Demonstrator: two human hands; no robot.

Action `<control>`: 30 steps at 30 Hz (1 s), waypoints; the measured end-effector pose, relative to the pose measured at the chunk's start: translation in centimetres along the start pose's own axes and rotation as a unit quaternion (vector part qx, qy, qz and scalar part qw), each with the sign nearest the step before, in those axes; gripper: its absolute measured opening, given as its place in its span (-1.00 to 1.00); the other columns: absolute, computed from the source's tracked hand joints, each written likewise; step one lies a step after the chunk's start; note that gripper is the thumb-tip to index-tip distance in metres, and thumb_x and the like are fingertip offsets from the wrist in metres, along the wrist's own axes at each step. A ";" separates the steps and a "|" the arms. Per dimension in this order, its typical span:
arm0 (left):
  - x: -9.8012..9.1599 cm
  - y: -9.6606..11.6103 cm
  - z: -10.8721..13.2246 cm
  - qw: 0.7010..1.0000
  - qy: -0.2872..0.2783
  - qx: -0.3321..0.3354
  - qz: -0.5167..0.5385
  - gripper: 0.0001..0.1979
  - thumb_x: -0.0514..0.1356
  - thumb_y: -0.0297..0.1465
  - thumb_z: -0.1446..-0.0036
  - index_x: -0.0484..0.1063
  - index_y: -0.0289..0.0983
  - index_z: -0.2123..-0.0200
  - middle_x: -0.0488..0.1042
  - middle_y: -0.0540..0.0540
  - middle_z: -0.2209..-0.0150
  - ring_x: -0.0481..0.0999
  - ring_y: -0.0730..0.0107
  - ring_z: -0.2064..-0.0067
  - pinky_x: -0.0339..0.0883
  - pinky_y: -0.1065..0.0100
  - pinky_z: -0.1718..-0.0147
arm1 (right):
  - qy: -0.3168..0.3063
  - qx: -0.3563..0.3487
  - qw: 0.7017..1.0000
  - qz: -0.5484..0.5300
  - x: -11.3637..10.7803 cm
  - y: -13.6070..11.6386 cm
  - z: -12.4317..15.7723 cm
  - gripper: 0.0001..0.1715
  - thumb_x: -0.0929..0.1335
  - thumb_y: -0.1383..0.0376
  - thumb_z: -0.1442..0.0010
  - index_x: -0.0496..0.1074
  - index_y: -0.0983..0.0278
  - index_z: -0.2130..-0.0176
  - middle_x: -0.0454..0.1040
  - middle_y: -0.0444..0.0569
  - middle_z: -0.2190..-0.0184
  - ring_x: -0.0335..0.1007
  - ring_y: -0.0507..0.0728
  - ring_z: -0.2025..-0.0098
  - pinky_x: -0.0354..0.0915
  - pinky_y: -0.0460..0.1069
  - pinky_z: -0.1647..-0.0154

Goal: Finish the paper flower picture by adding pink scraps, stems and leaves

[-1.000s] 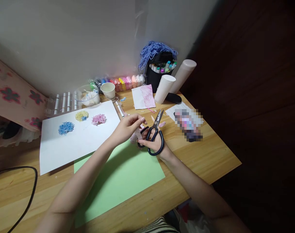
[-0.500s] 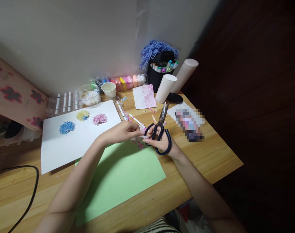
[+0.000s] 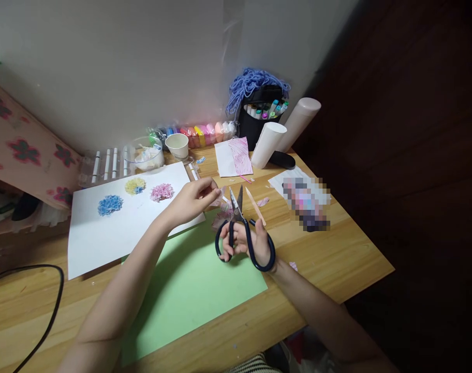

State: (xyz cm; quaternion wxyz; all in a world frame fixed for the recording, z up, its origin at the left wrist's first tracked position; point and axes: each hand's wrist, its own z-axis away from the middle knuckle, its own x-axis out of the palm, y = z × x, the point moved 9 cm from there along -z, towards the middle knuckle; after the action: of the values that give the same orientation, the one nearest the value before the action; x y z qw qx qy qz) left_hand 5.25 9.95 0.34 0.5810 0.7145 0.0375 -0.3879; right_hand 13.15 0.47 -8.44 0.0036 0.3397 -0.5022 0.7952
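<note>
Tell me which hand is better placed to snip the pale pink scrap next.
Probably the right hand: it already holds the scissors, which stand open near the pale pink scrap. The left hand is occupied pinching that scrap.

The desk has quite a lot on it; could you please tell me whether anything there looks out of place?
A small pink scrap lies loose near the right forearm, stray from the pink pieces near the scissors.
</note>
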 end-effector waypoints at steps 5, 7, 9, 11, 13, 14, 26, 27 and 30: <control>-0.2 -0.4 -0.1 1.000 0.021 0.000 0.007 -0.77 0.03 -0.27 -0.20 0.28 -0.28 0.44 0.33 0.05 0.51 0.26 0.48 0.45 0.11 0.44 0.45 | -0.024 -0.006 0.998 0.062 1.1 1.3 0.2 0.01 0.00 -0.51 0.25 0.23 0.28 0.36 0.26 -0.18 0.64 0.29 0.05 0.61 0.36 0.09 0.39; 0.3 -0.6 -0.1 1.000 -0.002 -0.008 0.027 -0.78 0.04 -0.28 -0.19 0.29 -0.28 0.43 0.36 0.04 0.49 0.30 0.46 0.43 0.14 0.43 0.42 | -0.023 -0.020 0.997 0.073 1.0 1.1 0.2 0.00 -0.02 -0.51 0.28 0.21 0.27 0.39 0.23 -0.21 0.66 0.25 0.03 0.64 0.35 0.05 0.44; 1.0 -0.7 0.0 0.998 -0.032 -0.013 0.043 -0.79 0.04 -0.29 -0.17 0.30 -0.28 0.44 0.38 0.03 0.46 0.33 0.44 0.39 0.17 0.42 0.39 | -0.016 -0.031 0.997 0.074 0.7 1.0 0.2 -0.02 -0.02 -0.51 0.30 0.19 0.26 0.41 0.20 -0.23 0.68 0.21 0.01 0.67 0.33 0.01 0.50; 1.5 -0.7 0.0 0.996 -0.062 -0.013 0.055 -0.80 0.04 -0.31 -0.16 0.29 -0.28 0.46 0.37 0.02 0.45 0.35 0.42 0.37 0.19 0.41 0.36 | -0.009 -0.036 0.997 0.074 0.4 1.0 0.2 -0.04 -0.01 -0.51 0.31 0.17 0.24 0.43 0.20 -0.25 0.70 0.20 -0.01 0.70 0.31 -0.02 0.54; 1.9 -0.6 0.1 0.994 -0.085 -0.012 0.073 -0.81 0.02 -0.34 -0.15 0.26 -0.28 0.48 0.36 0.03 0.46 0.36 0.41 0.37 0.20 0.40 0.35 | -0.003 -0.038 0.997 0.074 0.1 1.2 0.1 -0.05 0.02 -0.51 0.32 0.16 0.24 0.43 0.19 -0.26 0.72 0.19 -0.01 0.72 0.30 -0.05 0.58; 2.1 -0.6 0.1 0.992 -0.092 -0.012 0.083 -0.81 0.02 -0.35 -0.14 0.24 -0.28 0.50 0.36 0.03 0.46 0.36 0.41 0.37 0.20 0.40 0.35 | 0.000 -0.039 0.996 0.075 0.0 1.3 0.1 -0.06 0.03 -0.51 0.33 0.16 0.23 0.44 0.19 -0.27 0.74 0.19 -0.01 0.73 0.29 -0.06 0.61; 1.9 -0.5 0.2 0.984 -0.089 -0.012 0.155 -0.84 0.03 -0.38 -0.13 0.23 -0.29 0.49 0.21 0.07 0.50 0.22 0.50 0.42 0.11 0.43 0.40 | 0.042 -0.075 0.995 0.049 -0.9 2.5 -0.1 -0.19 0.24 -0.41 0.24 0.20 0.26 0.46 0.16 -0.30 0.83 0.07 -0.07 0.84 0.06 -0.19 0.81; 1.8 -0.5 0.2 0.983 -0.087 -0.012 0.160 -0.83 0.04 -0.37 -0.13 0.23 -0.29 0.49 0.21 0.07 0.50 0.22 0.51 0.42 0.11 0.44 0.40 | 0.046 -0.073 0.996 0.038 -0.8 2.4 -0.1 -0.18 0.23 -0.43 0.25 0.19 0.25 0.47 0.15 -0.31 0.84 0.06 -0.07 0.85 0.05 -0.19 0.82; 1.5 -0.3 0.2 0.981 -0.080 -0.014 0.176 -0.81 0.07 -0.34 -0.13 0.26 -0.29 0.49 0.25 0.06 0.49 0.24 0.51 0.41 0.13 0.45 0.39 | 0.011 -0.013 1.000 -0.007 0.5 2.4 -0.2 -0.07 0.07 -0.51 0.32 0.20 0.25 0.47 0.20 -0.26 0.84 0.14 -0.01 0.83 0.19 -0.12 0.80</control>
State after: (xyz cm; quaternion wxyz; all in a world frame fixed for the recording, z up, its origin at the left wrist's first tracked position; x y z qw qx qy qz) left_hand 6.02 9.30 -0.78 0.6515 0.6684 -0.1300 -0.3345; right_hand 11.86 -0.74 -10.10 0.0196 0.3345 -0.5101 0.7922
